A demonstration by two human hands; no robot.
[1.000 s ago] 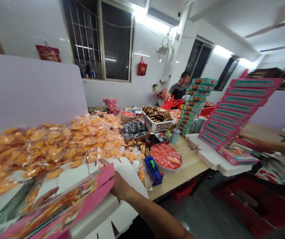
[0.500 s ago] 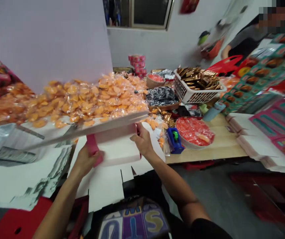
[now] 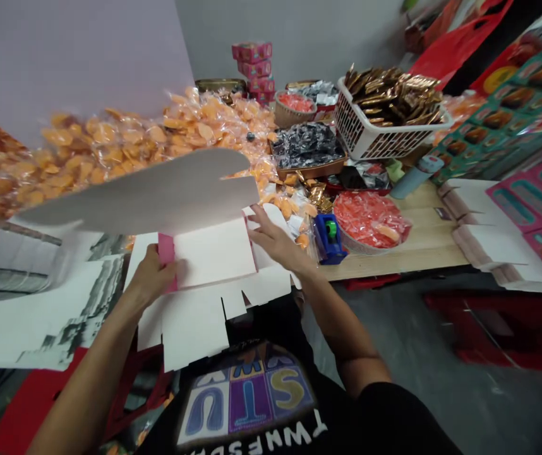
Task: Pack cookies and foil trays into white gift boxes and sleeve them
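In front of me lies a partly folded cardboard box, white inside with pink outer sides, its wide lid panel standing up and leaning away at the back. My left hand is closed on the box's pink left side wall, thumb on the inside. My right hand lies against the right side wall with its fingers stretched out and apart. Flat white card blanks lie beneath the box and stick out toward my body.
A heap of wrapped orange pieces fills the table behind the box. To the right are a blue tape dispenser, a bowl of red packets, a black-packet tray and a white basket of gold packets. Stacked card sheets lie left.
My view has tipped downward. The lid panel, edge-on before, now shows its broad face. My right hand has gone from gripping the right wall to stretched fingers against it; my left still holds.
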